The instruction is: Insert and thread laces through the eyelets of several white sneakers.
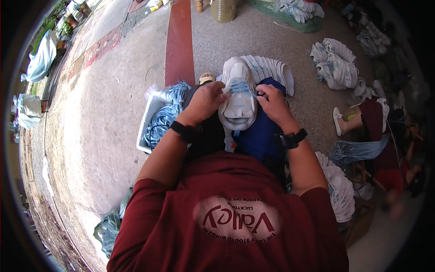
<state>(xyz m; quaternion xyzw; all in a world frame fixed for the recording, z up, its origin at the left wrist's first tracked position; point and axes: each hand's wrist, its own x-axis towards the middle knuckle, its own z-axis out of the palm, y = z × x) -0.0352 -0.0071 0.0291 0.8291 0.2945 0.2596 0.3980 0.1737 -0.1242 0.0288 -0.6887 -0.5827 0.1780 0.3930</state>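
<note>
Just above the frame's centre, 1 white shoe with pale-blue lace sits between the left grip and right grip, fingers bent at its sides. Centre-left, a white box holds blue laces; white uppers overlap at the shoe's upper right.

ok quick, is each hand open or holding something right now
Left hand: curled at the shoe's left side, grip unclear.
Right hand: curled at its right side, grip unclear.
</note>
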